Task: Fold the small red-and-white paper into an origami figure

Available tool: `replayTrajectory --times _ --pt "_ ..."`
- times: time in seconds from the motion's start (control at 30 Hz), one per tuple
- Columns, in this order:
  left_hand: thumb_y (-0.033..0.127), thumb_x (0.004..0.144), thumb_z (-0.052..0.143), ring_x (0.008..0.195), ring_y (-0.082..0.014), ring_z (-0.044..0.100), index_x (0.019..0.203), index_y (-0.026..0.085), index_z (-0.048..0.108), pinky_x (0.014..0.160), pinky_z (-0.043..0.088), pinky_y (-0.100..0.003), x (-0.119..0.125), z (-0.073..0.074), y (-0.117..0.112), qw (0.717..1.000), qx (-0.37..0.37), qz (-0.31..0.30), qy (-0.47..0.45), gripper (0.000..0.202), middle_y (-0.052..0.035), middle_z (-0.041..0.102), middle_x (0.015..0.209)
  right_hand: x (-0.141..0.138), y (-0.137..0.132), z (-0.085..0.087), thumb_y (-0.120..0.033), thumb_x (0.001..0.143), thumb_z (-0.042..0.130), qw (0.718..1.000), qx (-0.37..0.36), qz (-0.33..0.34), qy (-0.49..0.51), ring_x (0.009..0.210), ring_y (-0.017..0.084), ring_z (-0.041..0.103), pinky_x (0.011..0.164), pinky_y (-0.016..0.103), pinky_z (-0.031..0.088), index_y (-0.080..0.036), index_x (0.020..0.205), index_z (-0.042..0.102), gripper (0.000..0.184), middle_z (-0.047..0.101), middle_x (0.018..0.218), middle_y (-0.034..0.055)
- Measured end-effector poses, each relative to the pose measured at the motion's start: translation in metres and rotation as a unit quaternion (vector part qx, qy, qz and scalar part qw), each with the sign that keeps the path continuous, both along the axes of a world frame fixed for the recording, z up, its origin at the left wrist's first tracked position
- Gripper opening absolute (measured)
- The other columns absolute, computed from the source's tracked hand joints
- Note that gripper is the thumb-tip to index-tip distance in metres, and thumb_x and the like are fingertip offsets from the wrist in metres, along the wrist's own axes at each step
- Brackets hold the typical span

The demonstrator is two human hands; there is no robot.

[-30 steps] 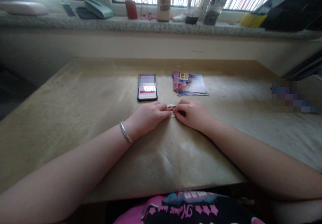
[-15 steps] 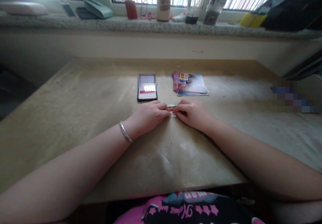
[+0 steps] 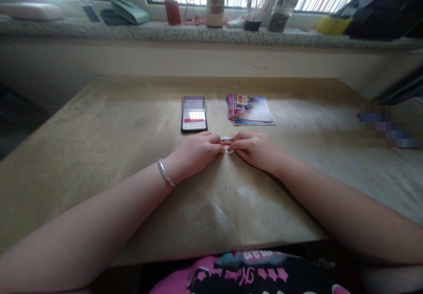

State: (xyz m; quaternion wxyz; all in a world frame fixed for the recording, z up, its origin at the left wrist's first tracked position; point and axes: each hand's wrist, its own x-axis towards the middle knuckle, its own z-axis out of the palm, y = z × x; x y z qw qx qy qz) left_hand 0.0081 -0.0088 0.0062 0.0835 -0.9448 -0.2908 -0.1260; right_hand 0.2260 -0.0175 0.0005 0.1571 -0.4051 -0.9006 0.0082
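Between my two hands, low over the table, is a small folded paper (image 3: 227, 143), white with a red-orange strip. My left hand (image 3: 198, 153) pinches its left end, thumb and fingers pressed together. The fingers of my right hand (image 3: 254, 149) are closed on the opposite end. Much of the paper is hidden behind the fingertips, so its full shape cannot be made out. Just beyond my left hand lies a phone (image 3: 194, 125) with its screen lit. A stack of colourful printed leaflets (image 3: 253, 109) lies beyond my right hand.
The beige tabletop (image 3: 132, 122) ends at a wall below a granite windowsill (image 3: 139, 31). On the sill stand a red bottle (image 3: 172, 11), a tall pale container (image 3: 215, 3) and other items. At the far right lies a blurred-out bluish object (image 3: 390, 128).
The fingers of my right hand have shifted slightly on the paper, and its front edge looks a little different. My left hand, the phone and the leaflets stay in place.
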Motion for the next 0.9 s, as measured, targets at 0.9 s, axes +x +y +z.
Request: replayTrajectory --times 0.9 --pt "0.012 0.084 0.051 0.083 -0.0154 0.057 0.090 0.020 0.072 0.076 0.048 -0.028 -0.006 0.007 0.002 0.998 -0.063 -0.008 0.009 0.023 -0.0045 0.064 0.092 0.006 0.003 0.016 -0.023 0.078 0.054 0.995 -0.064 -0.065 -0.043 0.072 0.014 0.060 0.058 0.025 0.035 -0.030 0.084 0.076 0.024 0.070 0.091 -0.0008"
